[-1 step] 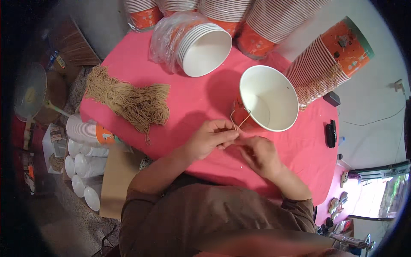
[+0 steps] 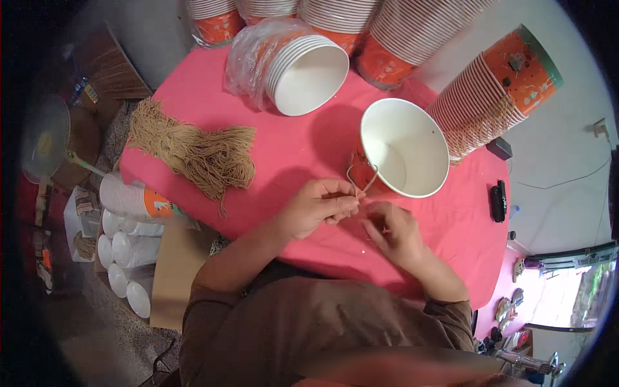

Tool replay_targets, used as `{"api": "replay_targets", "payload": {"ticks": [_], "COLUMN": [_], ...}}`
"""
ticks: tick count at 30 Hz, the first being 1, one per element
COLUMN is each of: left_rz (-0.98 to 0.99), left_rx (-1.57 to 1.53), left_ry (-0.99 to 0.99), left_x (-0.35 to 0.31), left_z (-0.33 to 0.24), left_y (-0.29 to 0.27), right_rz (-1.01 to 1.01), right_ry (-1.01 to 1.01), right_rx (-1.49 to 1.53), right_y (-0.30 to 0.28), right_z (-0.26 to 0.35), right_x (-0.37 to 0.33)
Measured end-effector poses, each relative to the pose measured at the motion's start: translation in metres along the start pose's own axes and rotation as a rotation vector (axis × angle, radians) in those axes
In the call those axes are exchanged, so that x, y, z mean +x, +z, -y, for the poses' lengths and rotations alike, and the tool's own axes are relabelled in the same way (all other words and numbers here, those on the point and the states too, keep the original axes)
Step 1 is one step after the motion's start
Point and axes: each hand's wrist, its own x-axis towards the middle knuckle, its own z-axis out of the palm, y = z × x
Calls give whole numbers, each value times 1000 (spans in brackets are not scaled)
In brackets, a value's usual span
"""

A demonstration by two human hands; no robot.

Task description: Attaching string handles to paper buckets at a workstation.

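Observation:
A white-lined paper bucket (image 2: 412,151) with an orange printed outside stands tilted on the pink-covered table, its mouth toward me. A thin tan cord (image 2: 370,184) comes through its near-left rim and forms a loop. My left hand (image 2: 316,208) pinches this cord between thumb and fingers just below the rim. Close by on the right, my right hand (image 2: 396,235) is curled, thumb toward the fingers; what it holds, if anything, is too small to make out. The cord's ends are lost between the two hands.
A bundle of tan cords (image 2: 200,155) lies left on the table (image 2: 284,145). Nested buckets in plastic (image 2: 309,74) rest behind it. Tall bucket stacks (image 2: 406,39) line the back; another stack (image 2: 483,97) leans at right, cords draped over it. A black object (image 2: 498,201) lies near the right edge.
My right hand has shifted slightly, its fingers a little farther from my left hand. The left hand keeps its pinch and the bucket has not moved.

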Motion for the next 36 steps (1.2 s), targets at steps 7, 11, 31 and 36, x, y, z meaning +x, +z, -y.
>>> {"api": "replay_targets", "payload": {"ticks": [7, 11, 31, 36], "left_rz": [105, 51, -49, -56], "left_rx": [129, 282, 266, 205], "left_ry": [-32, -44, -25, -60], "left_x": [2, 0, 37, 38], "left_z": [-13, -8, -41, -39], "left_y": [-5, 1, 3, 3], "right_rz": [26, 6, 505, 468], "right_ry": [263, 221, -411, -396], "right_rx": [199, 188, -132, -150], "right_y": [-7, -6, 19, 22], "right_z": [-11, -4, 11, 5], "right_x": [-3, -2, -22, -17]}}
